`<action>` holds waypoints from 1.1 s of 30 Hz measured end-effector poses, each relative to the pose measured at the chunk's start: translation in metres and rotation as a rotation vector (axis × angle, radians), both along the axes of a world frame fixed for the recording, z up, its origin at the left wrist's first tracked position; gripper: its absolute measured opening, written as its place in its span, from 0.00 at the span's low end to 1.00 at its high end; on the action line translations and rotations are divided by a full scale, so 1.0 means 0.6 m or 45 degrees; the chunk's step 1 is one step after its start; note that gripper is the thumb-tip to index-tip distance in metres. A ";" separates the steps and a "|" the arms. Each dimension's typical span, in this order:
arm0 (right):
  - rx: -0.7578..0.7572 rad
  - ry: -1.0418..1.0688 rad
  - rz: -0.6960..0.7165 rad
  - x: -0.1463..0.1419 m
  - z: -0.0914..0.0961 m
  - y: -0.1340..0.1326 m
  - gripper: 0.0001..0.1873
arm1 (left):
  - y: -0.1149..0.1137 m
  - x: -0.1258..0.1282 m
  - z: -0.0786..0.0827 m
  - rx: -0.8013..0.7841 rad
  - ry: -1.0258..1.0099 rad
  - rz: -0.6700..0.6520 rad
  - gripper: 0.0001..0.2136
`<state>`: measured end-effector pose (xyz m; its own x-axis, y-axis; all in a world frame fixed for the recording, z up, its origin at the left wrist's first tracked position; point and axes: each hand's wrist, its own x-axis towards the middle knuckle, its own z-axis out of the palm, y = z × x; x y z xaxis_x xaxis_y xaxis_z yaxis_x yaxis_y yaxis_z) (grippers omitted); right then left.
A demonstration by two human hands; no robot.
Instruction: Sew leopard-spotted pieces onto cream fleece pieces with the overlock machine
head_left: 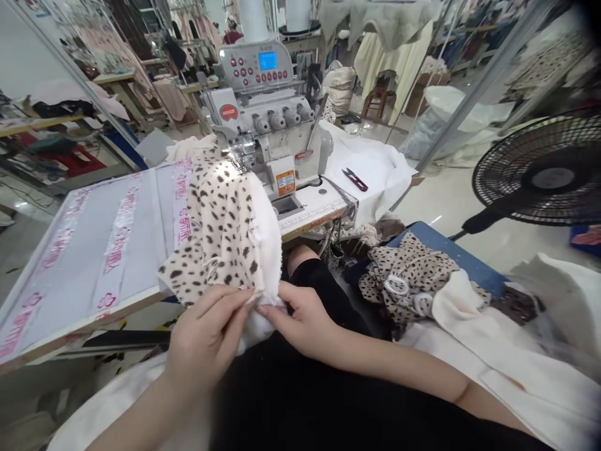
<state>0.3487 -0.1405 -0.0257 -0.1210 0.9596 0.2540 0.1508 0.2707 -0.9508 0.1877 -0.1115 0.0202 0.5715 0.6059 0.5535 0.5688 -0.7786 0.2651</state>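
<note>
My left hand (206, 332) pinches the near edge of a spotted plush fabric (220, 232), cream with dark spots. Close beside it, my right hand (303, 319) has thumb and fingers closed on the white fleece fabric (265, 232) that runs along the spotted piece. The two edges meet between my fingertips, above my lap. From my hands the cloth stretches up to an overlock sewing machine (277, 138), where its far end lies by the lit needle area. Whether the needle is in the cloth, I cannot tell.
A grey side table (98, 244) with pink-printed tape stands at left. Thread snips (355, 180) lie right of the machine on white cloth. Spotted pieces (413, 269) rest on a blue stool (474, 269) at right, near a black fan (544, 169). White fabric (507, 369) spreads below.
</note>
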 end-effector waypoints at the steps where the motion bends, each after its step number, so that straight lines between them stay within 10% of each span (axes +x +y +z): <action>1: 0.017 -0.030 0.000 0.001 0.000 0.002 0.06 | -0.002 0.003 0.002 -0.010 -0.013 0.017 0.06; 19: -0.009 -0.126 0.047 0.005 -0.001 0.016 0.07 | 0.000 0.011 -0.006 0.022 0.113 -0.085 0.07; 29: -0.551 0.507 0.479 0.031 0.030 0.009 0.02 | 0.005 0.020 -0.020 0.051 0.242 -0.056 0.05; 33: -0.323 0.092 0.417 0.050 0.037 0.012 0.07 | 0.014 0.016 -0.015 -0.033 0.160 -0.114 0.05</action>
